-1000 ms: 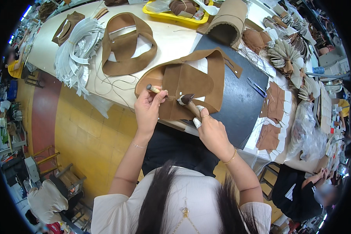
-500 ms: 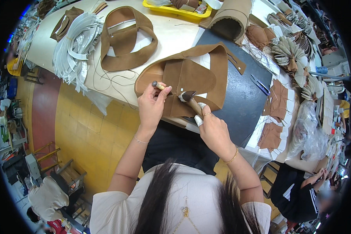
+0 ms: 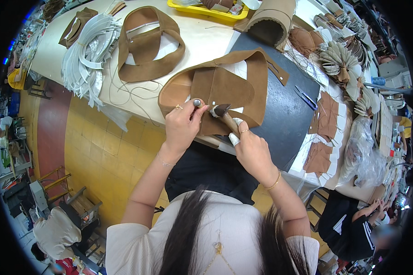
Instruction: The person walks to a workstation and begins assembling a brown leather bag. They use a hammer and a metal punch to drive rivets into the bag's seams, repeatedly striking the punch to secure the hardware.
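My left hand (image 3: 182, 126) is closed, pinching a short wooden-handled tool (image 3: 198, 103) with a round metal end; its lower tip is hidden. Under it lies a brown suede piece (image 3: 231, 89), looped at the edges and backed with white patches, near the table's front edge. My right hand (image 3: 252, 153) grips the wooden handle of a hammer (image 3: 228, 121). Its dark head is over the suede, just right of my left fingertips. White wrapping covers a finger and the thumb of my right hand.
A second looped suede piece (image 3: 122, 64) lies left, beside a bundle of white strips (image 3: 85, 55). Blue-handled tweezers or snips (image 3: 306, 98) rest on the dark mat (image 3: 287, 117). Brown cut pieces (image 3: 318, 158) and a plastic bag (image 3: 365, 153) lie right. A yellow tray (image 3: 206, 11) stands behind.
My left hand has shifted right with the wooden-handled tool, bringing it closer to the hammer head; the tool's metal end has turned more upward. The right hand has barely moved.
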`<control>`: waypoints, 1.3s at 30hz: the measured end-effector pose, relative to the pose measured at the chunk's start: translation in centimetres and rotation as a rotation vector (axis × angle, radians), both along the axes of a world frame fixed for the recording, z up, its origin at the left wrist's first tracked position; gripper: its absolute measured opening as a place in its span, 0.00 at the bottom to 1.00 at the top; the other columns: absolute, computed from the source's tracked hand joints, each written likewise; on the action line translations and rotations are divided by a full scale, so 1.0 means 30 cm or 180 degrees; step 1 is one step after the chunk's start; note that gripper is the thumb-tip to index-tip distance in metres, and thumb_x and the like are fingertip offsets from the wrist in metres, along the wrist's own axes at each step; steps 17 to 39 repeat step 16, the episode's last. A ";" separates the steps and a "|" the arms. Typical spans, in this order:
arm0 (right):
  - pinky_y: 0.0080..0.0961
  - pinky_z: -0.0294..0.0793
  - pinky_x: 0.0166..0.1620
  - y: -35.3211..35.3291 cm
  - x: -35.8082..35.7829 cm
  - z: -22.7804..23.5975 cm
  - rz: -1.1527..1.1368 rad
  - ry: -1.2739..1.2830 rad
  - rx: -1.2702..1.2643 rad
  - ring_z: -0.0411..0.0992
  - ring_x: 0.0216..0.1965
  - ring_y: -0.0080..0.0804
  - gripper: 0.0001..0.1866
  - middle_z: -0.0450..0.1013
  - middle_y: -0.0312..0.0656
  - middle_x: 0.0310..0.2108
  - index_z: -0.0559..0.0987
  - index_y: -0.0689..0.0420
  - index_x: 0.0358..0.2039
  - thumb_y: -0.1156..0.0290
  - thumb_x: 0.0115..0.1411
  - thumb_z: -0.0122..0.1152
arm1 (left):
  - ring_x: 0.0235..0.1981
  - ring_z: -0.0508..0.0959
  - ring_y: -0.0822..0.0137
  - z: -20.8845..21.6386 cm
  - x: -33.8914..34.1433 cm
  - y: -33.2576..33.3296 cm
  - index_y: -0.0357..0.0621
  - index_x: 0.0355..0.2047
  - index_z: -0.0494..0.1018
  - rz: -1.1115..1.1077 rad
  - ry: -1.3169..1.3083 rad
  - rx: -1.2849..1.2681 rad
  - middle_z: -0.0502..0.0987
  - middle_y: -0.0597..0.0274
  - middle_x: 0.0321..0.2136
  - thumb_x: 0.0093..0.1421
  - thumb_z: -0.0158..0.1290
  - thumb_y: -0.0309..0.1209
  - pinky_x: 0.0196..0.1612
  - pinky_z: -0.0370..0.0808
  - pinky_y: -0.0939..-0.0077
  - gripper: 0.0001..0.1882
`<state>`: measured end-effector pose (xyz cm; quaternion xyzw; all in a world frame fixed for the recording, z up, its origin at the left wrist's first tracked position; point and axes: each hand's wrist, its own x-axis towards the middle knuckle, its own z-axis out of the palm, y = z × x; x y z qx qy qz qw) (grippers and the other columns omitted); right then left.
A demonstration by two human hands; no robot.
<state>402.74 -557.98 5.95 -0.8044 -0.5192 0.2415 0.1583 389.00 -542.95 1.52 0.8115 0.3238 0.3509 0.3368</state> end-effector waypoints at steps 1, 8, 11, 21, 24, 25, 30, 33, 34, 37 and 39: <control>0.48 0.77 0.30 0.009 0.005 0.015 -0.0021 -0.0019 -0.0121 0.76 0.27 0.57 0.21 0.77 0.57 0.32 0.66 0.61 0.53 0.72 0.60 0.55 | 0.21 0.76 0.70 0.000 -0.003 0.001 0.36 0.31 0.76 -0.0042 0.0105 0.0256 0.80 0.58 0.24 0.57 0.61 0.24 0.25 0.72 0.76 0.05; 0.42 0.76 0.30 0.015 0.031 0.277 0.0120 0.0132 0.1806 0.76 0.27 0.54 0.25 0.76 0.55 0.34 0.66 0.63 0.56 0.74 0.59 0.58 | 0.22 0.78 0.57 0.017 -0.001 -0.001 0.41 0.32 0.76 -0.0104 0.0342 0.0858 0.78 0.57 0.22 0.56 0.61 0.28 0.25 0.74 0.67 0.06; 0.41 0.76 0.29 0.050 0.000 0.297 0.0400 0.0071 0.1856 0.76 0.27 0.54 0.24 0.75 0.54 0.31 0.66 0.65 0.55 0.74 0.58 0.59 | 0.22 0.78 0.56 0.019 -0.010 -0.001 0.41 0.32 0.76 -0.0117 0.0281 0.0906 0.78 0.57 0.22 0.56 0.61 0.28 0.25 0.74 0.66 0.06; 0.46 0.77 0.31 0.098 0.045 0.328 0.0777 -0.0148 -0.0081 0.77 0.30 0.56 0.22 0.76 0.57 0.35 0.64 0.61 0.56 0.66 0.65 0.53 | 0.23 0.77 0.53 -0.008 -0.009 0.011 0.39 0.32 0.75 -0.0037 0.0289 0.0712 0.77 0.52 0.22 0.50 0.62 0.22 0.26 0.73 0.63 0.09; 0.46 0.77 0.31 0.098 0.045 0.328 0.0777 -0.0148 -0.0081 0.77 0.30 0.56 0.22 0.76 0.57 0.35 0.64 0.61 0.56 0.66 0.65 0.53 | 0.23 0.77 0.53 -0.008 -0.009 0.011 0.39 0.32 0.75 -0.0037 0.0289 0.0712 0.77 0.52 0.22 0.50 0.62 0.22 0.26 0.73 0.63 0.09; 0.46 0.77 0.31 0.098 0.045 0.328 0.0777 -0.0148 -0.0081 0.77 0.30 0.56 0.22 0.76 0.57 0.35 0.64 0.61 0.56 0.66 0.65 0.53 | 0.23 0.77 0.53 -0.008 -0.009 0.011 0.39 0.32 0.75 -0.0037 0.0289 0.0712 0.77 0.52 0.22 0.50 0.62 0.22 0.26 0.73 0.63 0.09; 0.46 0.77 0.31 0.098 0.045 0.328 0.0777 -0.0148 -0.0081 0.77 0.30 0.56 0.22 0.76 0.57 0.35 0.64 0.61 0.56 0.66 0.65 0.53 | 0.23 0.77 0.53 -0.008 -0.009 0.011 0.39 0.32 0.75 -0.0037 0.0289 0.0712 0.77 0.52 0.22 0.50 0.62 0.22 0.26 0.73 0.63 0.09; 0.46 0.77 0.31 0.098 0.045 0.328 0.0777 -0.0148 -0.0081 0.77 0.30 0.56 0.22 0.76 0.57 0.35 0.64 0.61 0.56 0.66 0.65 0.53 | 0.23 0.77 0.53 -0.008 -0.009 0.011 0.39 0.32 0.75 -0.0037 0.0289 0.0712 0.77 0.52 0.22 0.50 0.62 0.22 0.26 0.73 0.63 0.09; 0.46 0.77 0.31 0.098 0.045 0.328 0.0777 -0.0148 -0.0081 0.77 0.30 0.56 0.22 0.76 0.57 0.35 0.64 0.61 0.56 0.66 0.65 0.53 | 0.23 0.77 0.53 -0.008 -0.009 0.011 0.39 0.32 0.75 -0.0037 0.0289 0.0712 0.77 0.52 0.22 0.50 0.62 0.22 0.26 0.73 0.63 0.09; 0.46 0.77 0.31 0.098 0.045 0.328 0.0777 -0.0148 -0.0081 0.77 0.30 0.56 0.22 0.76 0.57 0.35 0.64 0.61 0.56 0.66 0.65 0.53 | 0.23 0.77 0.53 -0.008 -0.009 0.011 0.39 0.32 0.75 -0.0037 0.0289 0.0712 0.77 0.52 0.22 0.50 0.62 0.22 0.26 0.73 0.63 0.09; 0.46 0.77 0.31 0.098 0.045 0.328 0.0777 -0.0148 -0.0081 0.77 0.30 0.56 0.22 0.76 0.57 0.35 0.64 0.61 0.56 0.66 0.65 0.53 | 0.23 0.77 0.53 -0.008 -0.009 0.011 0.39 0.32 0.75 -0.0037 0.0289 0.0712 0.77 0.52 0.22 0.50 0.62 0.22 0.26 0.73 0.63 0.09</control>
